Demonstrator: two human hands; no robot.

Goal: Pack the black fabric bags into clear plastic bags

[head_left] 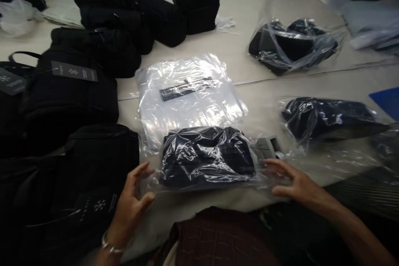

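Observation:
A black bag in a clear plastic sleeve [207, 158] lies at the near edge of the table, between my hands. My left hand [132, 195] is at its left end, thumb and fingers apart, near the loose plastic. At the other end my right hand [289, 181] has its thumb and fingers spread beside the sleeve's edge; whether the fingertips touch the plastic I cannot tell. Just behind the wrapped bag is a stack of flat clear plastic bags [193, 112] with a black printed label. A small grey box [269, 146], perhaps a tape dispenser, stands beyond my right hand.
Several black bags [71, 87], some with hang tags, crowd the left side and back of the table [262, 91]. To the right lie a plastic-wrapped dark bag [333, 116] and another wrapped bundle [289, 45]. A blue sheet [388, 102] shows at the right edge.

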